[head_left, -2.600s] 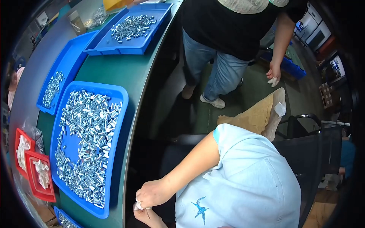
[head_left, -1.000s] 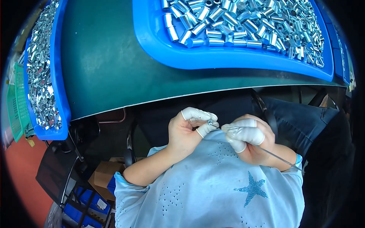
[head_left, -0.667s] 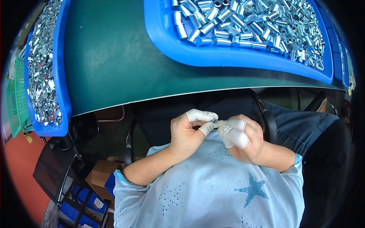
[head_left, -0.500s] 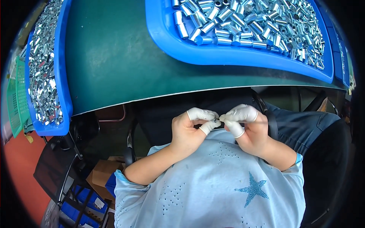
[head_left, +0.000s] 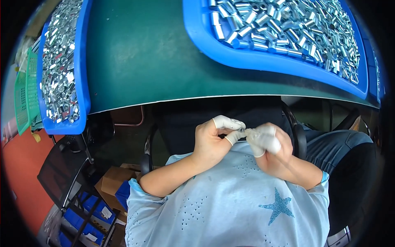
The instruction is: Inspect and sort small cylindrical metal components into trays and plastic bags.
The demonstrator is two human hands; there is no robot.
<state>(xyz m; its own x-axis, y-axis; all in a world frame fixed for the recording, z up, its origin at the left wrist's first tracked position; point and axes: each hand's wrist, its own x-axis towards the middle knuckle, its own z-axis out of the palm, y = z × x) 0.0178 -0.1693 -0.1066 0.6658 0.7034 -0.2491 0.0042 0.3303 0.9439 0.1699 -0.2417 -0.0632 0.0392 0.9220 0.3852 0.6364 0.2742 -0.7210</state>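
In front of my chest, my left hand (head_left: pixel 217 138) pinches a small round metal part (head_left: pixel 241 130) between thumb and fingers. White finger cots cover those fingertips. My right hand (head_left: pixel 271 144), wearing the same cots, meets it from the right with its fingertips drawn together at the part. Motion smears some of the right fingers, and whatever they grip is too small to make out. Both hands are held over my lap, nearer to me than the table's edge.
Beyond my hands lies a green tabletop (head_left: pixel 135 53). A blue tray (head_left: pixel 247 61) of shiny metal sleeves stands at far right; a narrower blue tray (head_left: pixel 82 82) of small metal pieces is at left. A green basket (head_left: pixel 26 94), a black mesh chair (head_left: pixel 61 173) and a cardboard box (head_left: pixel 113 181) are beside me.
The whole view has shifted slightly, so trays and hands appear further right. My right fingers have turned at the part and blurred. My left hand keeps its pinch.
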